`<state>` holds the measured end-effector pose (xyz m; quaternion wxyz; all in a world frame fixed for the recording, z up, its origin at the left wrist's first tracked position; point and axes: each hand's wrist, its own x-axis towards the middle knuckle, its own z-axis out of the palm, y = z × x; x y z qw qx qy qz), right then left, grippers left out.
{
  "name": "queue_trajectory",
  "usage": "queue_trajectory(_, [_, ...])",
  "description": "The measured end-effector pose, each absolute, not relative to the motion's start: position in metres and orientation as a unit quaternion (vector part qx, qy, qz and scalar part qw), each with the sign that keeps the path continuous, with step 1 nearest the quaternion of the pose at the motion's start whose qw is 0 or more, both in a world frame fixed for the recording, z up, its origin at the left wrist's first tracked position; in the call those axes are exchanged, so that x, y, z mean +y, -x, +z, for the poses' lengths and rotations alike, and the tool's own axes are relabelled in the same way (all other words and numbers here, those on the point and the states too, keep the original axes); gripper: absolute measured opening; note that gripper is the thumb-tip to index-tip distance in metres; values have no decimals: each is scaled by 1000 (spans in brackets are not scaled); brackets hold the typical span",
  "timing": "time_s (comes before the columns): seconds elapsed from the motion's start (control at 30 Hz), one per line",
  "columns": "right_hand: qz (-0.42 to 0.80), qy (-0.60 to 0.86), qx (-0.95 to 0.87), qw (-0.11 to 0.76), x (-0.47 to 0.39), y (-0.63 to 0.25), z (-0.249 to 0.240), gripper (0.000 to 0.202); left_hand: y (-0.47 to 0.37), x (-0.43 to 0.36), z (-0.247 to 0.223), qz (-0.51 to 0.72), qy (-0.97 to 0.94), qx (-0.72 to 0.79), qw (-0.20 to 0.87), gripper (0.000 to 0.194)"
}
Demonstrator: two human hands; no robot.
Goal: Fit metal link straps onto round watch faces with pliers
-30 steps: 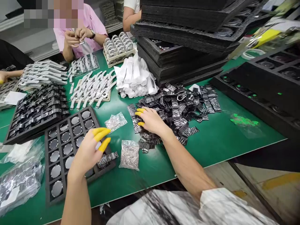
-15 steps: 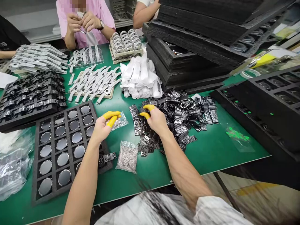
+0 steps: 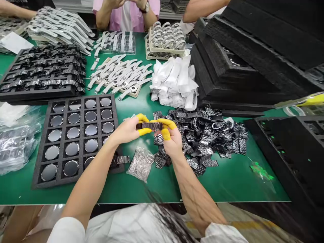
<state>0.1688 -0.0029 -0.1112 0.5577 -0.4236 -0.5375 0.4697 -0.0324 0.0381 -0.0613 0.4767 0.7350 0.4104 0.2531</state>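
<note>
A short black metal watch strap [image 3: 151,126] is stretched level between my two hands, above the green table. My left hand [image 3: 131,129], with yellow finger covers, pinches its left end. Yellow covers also show on my right hand [image 3: 170,135], whose fingers close on the strap's right end. Just behind and right of my right hand spreads a heap of black straps [image 3: 202,130]. A clear bag of thin metal pins [image 3: 141,164] lies below my hands. Left of my left hand, a black foam tray [image 3: 60,141] holds round watch faces in its compartments.
White straps [image 3: 121,76] and white-wrapped bundles [image 3: 174,81] lie farther back. Tall black foam trays [image 3: 227,77] are stacked at right. A filled black tray [image 3: 43,72] stands at left. Across the table [image 3: 227,179] sits a person in a pink shirt [image 3: 139,15].
Both hands have come together, and the strap is now held between them. My right hand has left the strap heap. The camera view has turned and shifted.
</note>
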Motion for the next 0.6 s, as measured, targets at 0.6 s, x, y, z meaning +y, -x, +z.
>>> queue_trajectory(0.6, [248, 406, -875, -92, -37, -154, -81, 9, 80, 33, 19, 300, -801, 383, 349, 12])
